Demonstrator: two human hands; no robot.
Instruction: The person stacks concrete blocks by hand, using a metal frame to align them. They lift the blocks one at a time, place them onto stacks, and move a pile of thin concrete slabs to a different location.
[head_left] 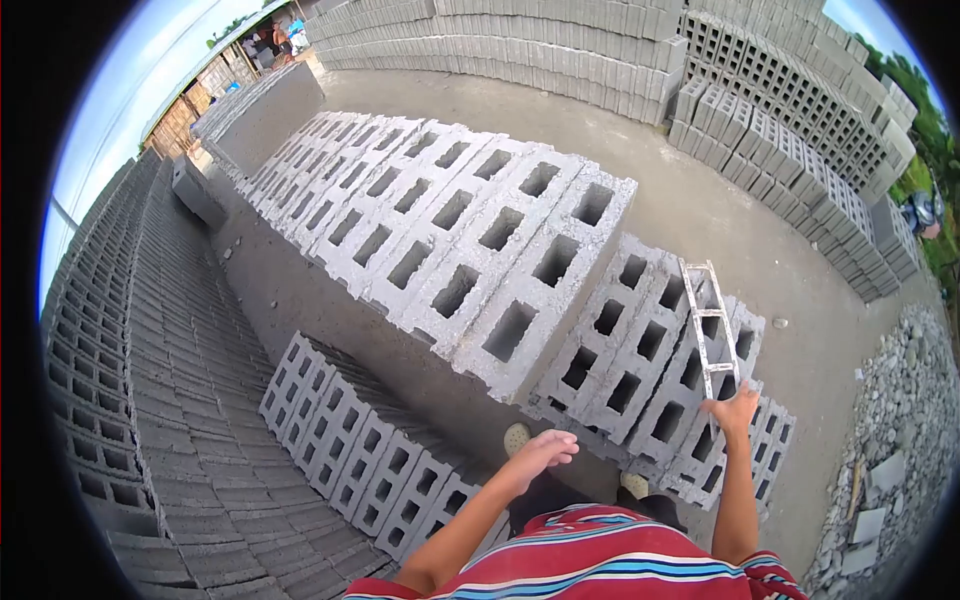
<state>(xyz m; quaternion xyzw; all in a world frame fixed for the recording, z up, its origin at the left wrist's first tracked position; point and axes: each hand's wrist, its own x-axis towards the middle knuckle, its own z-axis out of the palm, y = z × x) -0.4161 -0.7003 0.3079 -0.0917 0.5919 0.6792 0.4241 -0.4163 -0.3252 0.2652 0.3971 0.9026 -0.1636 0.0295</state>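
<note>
My right hand (736, 410) grips the near end of a narrow, whitish ladder-shaped frame (711, 314) with crossbars. This frame lies over the top of a low stack of grey hollow concrete blocks (636, 304), and block holes show through its gaps. My left hand (543, 458) hangs in the air in front of my body, fingers stretched out and nothing in them. Beneath it is the ground between block rows, close to one of my shoes (517, 437). A taller row of hollow blocks (432, 228) stands just beyond the low stack.
On the left lie long rows of stacked blocks (200, 400), with a shorter row (345, 425) nearer me. More block walls (500, 55) rise at the back and right (770, 150). A heap of stones (900, 400) lies at the right. Distant people (280, 38) appear near a shed.
</note>
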